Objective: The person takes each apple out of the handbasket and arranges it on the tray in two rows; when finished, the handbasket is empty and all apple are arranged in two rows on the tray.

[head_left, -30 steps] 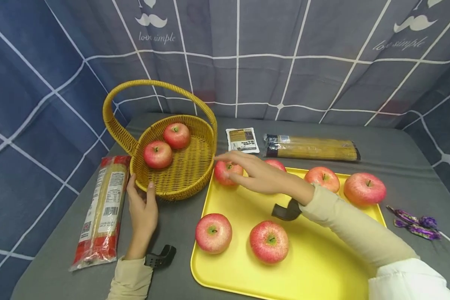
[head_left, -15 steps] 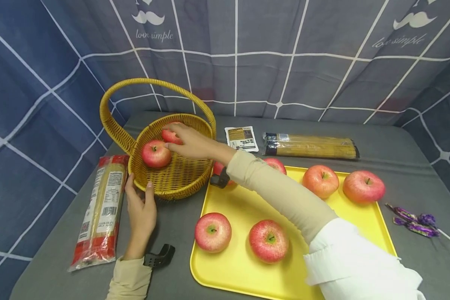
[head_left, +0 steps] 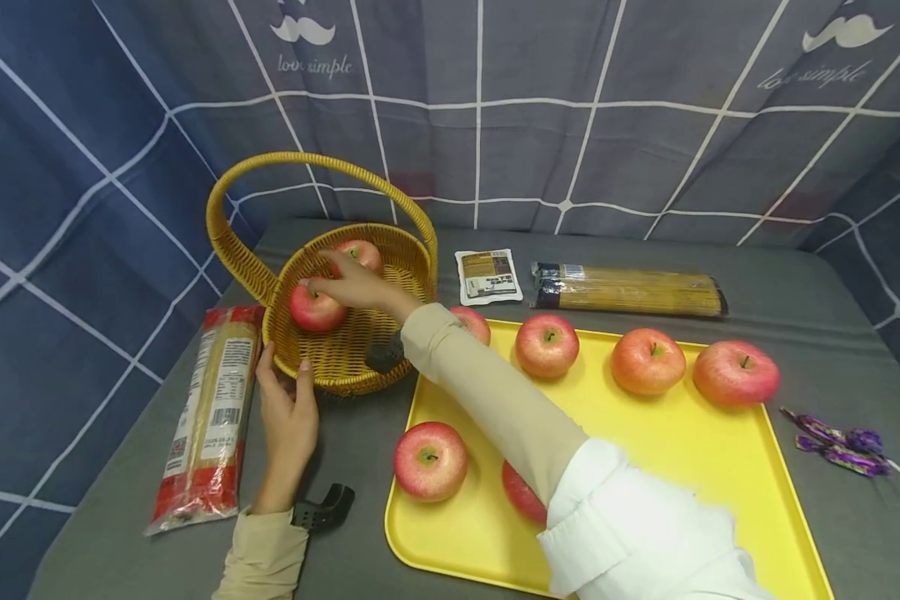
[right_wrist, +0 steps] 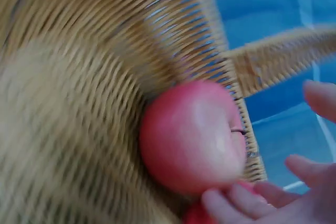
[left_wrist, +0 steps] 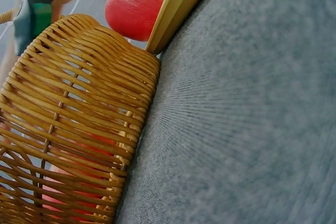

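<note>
A yellow wicker basket (head_left: 360, 379) with a tall handle stands at the left, with two red apples inside: a near apple (head_left: 317, 312) and a far apple (head_left: 363, 254). My right hand (head_left: 360, 287) reaches into the basket over them. Its fingers look spread in the right wrist view, their tips beside the big apple (right_wrist: 194, 137), and nothing is gripped. My left hand (head_left: 291, 421) touches the basket's near-left outer wall, thumb and fingers apart just below the rim. The left wrist view shows the wicker wall (left_wrist: 79, 93) close up; the left hand is hidden there.
A yellow tray (head_left: 682, 475) to the right bears several apples (head_left: 430, 461). A red-and-white noodle pack (head_left: 210, 417) lies left of the basket. Behind the tray are a small packet (head_left: 487, 277) and a spaghetti bundle (head_left: 630, 290). Purple-wrapped lollipops (head_left: 843, 446) lie far right.
My right hand has moved left from above an apple on the tray into the basket, over the two apples there. The left hand has stayed at the basket's wall.
</note>
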`<state>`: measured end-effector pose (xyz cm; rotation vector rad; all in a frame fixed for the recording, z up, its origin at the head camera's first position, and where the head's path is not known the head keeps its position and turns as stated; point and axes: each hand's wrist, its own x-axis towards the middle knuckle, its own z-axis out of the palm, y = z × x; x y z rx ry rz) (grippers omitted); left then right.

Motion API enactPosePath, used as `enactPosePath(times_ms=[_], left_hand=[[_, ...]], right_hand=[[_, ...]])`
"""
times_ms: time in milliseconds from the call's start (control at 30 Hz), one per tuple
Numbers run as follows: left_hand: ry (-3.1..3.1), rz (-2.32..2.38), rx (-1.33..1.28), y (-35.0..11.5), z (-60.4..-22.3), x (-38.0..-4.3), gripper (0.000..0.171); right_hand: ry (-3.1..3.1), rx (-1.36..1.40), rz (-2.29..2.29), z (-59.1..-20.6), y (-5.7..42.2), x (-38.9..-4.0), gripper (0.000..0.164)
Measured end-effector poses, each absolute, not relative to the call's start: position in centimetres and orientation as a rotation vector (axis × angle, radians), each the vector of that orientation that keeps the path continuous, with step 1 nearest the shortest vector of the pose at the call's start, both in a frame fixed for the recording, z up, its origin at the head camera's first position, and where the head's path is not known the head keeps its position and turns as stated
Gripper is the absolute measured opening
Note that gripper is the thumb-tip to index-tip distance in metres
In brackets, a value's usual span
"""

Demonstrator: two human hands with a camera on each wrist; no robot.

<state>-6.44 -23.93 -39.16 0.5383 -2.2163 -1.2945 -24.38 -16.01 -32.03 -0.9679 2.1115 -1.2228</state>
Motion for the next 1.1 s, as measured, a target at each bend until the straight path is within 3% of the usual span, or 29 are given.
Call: enactPosePath(times_ms=[267,600,767,1100], left_hand=[[-2.205,-1.291,0.545,-23.8,-39.2,-6.6,0.057],[-2.203,-1.279,0.564,-23.7,-39.0,-6.5,0.057],[-2.211,-1.272,0.561,-23.7,-38.9,-6.4,0.057],[-2.202,-1.275,0.561,-23.8,-39.1,-6.4,0.057]], right_hand=[[1.953,-0.924,-1.215,-34.7,-15.2,-24.5,0.075],[1.832,-1.347,-0.772,-33.9,-14.7,-23.0,0.071],[1.991,-1.392,-0.628,-33.6,-14.5,-22.0,0.071],[2.056,-1.418,-0.996,-31.4,-11.6,-21.7,0.056]])
